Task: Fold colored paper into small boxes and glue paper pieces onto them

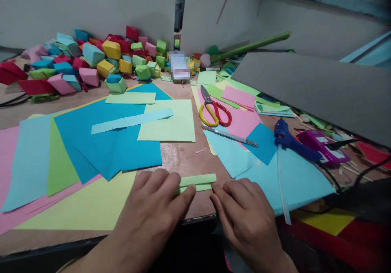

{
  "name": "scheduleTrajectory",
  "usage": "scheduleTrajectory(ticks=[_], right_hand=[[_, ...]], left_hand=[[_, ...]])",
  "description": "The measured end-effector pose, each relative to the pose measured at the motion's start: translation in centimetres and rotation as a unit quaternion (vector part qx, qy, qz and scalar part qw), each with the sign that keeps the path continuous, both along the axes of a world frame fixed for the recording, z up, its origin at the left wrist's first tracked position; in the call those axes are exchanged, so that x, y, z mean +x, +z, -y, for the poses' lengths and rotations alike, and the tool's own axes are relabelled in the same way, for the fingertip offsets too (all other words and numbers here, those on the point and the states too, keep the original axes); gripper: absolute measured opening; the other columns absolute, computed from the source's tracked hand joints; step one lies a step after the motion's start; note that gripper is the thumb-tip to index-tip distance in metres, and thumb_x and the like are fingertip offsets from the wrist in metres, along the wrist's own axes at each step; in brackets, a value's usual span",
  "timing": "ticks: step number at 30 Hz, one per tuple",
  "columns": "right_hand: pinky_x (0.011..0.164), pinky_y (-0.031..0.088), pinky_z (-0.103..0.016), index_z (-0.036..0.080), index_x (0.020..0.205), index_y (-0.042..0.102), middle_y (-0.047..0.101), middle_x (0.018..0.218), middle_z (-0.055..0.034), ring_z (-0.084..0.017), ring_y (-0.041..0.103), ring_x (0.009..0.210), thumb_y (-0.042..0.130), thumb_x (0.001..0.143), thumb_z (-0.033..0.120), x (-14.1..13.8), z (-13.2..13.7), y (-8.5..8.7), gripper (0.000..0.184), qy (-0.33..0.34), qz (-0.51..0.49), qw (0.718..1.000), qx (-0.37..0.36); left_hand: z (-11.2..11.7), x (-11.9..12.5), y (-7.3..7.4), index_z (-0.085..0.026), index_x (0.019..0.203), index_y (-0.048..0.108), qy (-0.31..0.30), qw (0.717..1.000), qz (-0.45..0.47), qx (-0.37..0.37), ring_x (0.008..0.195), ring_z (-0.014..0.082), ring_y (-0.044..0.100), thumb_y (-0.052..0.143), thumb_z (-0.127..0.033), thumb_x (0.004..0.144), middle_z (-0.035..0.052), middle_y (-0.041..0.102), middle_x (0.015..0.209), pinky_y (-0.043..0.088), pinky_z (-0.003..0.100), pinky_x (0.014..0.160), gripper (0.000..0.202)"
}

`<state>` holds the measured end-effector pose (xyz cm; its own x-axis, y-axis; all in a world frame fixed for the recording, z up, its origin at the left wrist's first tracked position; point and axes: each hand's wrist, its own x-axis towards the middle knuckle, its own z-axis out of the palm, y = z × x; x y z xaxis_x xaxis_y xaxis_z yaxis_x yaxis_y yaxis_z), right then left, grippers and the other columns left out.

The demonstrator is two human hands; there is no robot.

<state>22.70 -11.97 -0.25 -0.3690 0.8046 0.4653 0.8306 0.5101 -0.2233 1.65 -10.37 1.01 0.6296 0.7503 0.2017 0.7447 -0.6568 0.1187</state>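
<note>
A light green folded paper strip (198, 179) lies flat at the table's front edge, a crease running along its length. My left hand (159, 203) is closed over the strip's left end, with the thumb pressing on its lower edge. At the right end, the fingertips of my right hand (244, 208) pinch the strip's corner. Just beyond are a pale green sheet (180, 122) and a light blue paper strip (131, 121), both resting partly on dark blue sheets (88, 138).
Scissors (214, 109) and a slim cutter knife (230, 135) lie on coloured paper to the right. A blue glue gun (293, 140) with a glue stick sits near a purple box (324, 146). Folded paper pieces (91, 55) are heaped at the back left. A grey board (317, 89) slants across the right.
</note>
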Motion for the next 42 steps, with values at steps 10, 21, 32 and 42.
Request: scheduleTrajectory(ticks=[10,21,32,42], right_hand=[[0.063,0.037,-0.036,0.007,0.095,0.071,0.059,0.070,-0.0082,-0.020,0.049,0.070,0.057,0.088,0.013,0.4,0.1,-0.3,0.016,-0.001,0.010,1.000,-0.010],[0.062,0.035,-0.035,0.008,0.091,0.071,0.057,0.070,-0.0075,-0.020,0.049,0.070,0.058,0.089,0.013,0.6,-0.1,-0.1,0.014,0.013,0.008,1.000,-0.004],[0.064,0.036,-0.035,0.009,0.095,0.071,0.058,0.072,-0.0071,-0.019,0.050,0.070,0.059,0.089,0.015,0.9,0.0,-0.4,0.015,0.019,0.018,1.000,-0.011],[0.063,0.033,-0.035,0.009,0.092,0.071,0.060,0.072,-0.0074,-0.020,0.050,0.071,0.057,0.090,0.016,0.9,-0.2,-0.3,0.016,0.030,0.039,0.999,-0.003]], left_hand=[[0.2,-0.7,0.5,-0.028,0.128,0.054,-0.029,0.996,-0.081,-0.011,0.082,0.0242,0.046,0.054,-0.021,0.091,0.0027,0.061,0.087,0.031,0.043,0.076,0.037],[2.2,-5.0,0.3,-0.033,0.132,0.049,0.047,0.994,-0.073,-0.066,0.085,0.0226,0.047,0.052,-0.007,0.087,0.0020,0.061,0.092,0.029,0.043,0.080,0.052],[2.6,-6.3,0.0,-0.034,0.138,0.043,0.047,0.993,-0.044,-0.098,0.081,0.0223,0.046,0.051,-0.012,0.089,0.0038,0.057,0.091,0.031,0.040,0.073,0.054],[3.9,-8.3,0.4,-0.031,0.131,0.051,0.075,0.993,-0.078,-0.052,0.077,0.0233,0.046,0.050,-0.012,0.085,0.0029,0.057,0.083,0.032,0.041,0.075,0.050]])
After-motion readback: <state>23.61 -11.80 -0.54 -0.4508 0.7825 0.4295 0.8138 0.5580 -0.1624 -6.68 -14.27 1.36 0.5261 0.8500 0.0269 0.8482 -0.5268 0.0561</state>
